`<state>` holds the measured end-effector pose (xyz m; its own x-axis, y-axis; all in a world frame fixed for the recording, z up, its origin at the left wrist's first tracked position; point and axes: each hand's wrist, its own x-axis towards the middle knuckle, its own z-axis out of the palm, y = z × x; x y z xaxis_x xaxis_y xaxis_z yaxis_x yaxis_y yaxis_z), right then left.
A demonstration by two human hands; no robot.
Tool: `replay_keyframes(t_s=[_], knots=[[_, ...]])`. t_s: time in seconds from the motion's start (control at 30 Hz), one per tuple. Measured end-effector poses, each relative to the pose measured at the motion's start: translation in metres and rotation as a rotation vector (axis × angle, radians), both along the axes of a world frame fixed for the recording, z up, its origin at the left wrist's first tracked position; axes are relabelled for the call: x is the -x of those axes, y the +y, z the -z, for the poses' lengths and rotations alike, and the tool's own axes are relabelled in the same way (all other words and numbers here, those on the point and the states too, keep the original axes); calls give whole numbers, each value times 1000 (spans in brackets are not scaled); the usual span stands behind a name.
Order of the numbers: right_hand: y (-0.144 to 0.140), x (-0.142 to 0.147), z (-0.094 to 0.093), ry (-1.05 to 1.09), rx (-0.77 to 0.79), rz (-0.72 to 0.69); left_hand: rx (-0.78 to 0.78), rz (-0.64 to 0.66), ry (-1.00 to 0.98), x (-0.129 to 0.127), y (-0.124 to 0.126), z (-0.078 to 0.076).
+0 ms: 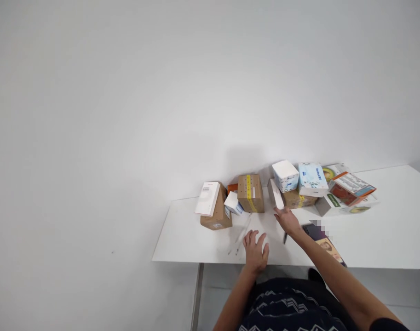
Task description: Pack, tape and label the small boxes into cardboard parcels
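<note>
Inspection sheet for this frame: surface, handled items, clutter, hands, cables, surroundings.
Surface: white table, against a white wall.
Handled items: slim white box leaning on edge, touched by the right hand.
Clutter: taped brown carton, tissue packs, white booklet, dark phone.
Hands: left hand flat on the table, fingers spread; right hand open.
Cables: nothing seen.
Surroundings: table leg, pale floor.

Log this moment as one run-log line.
left hand: flat on white table, empty | right hand: reaching to leaning white box, contact unclear | behind: taped brown box, tissue packs
</note>
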<state>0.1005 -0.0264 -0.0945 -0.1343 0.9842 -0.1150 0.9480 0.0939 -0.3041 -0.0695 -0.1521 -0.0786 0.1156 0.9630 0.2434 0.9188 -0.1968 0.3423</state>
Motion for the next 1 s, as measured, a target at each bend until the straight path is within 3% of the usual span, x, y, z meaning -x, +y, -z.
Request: replay_keyframes(t_s=[0.17,0.3,0.47,0.77,1.0], knots=[[-30,-2,-35,382,35,66,145,-149,-188,16,-15,0],[-51,-7,-60,813,311,219,221,-152,-457,9,-6,-12],[-60,-6,-66,1108,547,287,272,-128,-678,-7,13,-21],[-59,5,-50,1190,482,275,246,-239,-761,-2,27,-34],[-60,11,-43,1149,438,272,280,-351,-957,1,39,-22]])
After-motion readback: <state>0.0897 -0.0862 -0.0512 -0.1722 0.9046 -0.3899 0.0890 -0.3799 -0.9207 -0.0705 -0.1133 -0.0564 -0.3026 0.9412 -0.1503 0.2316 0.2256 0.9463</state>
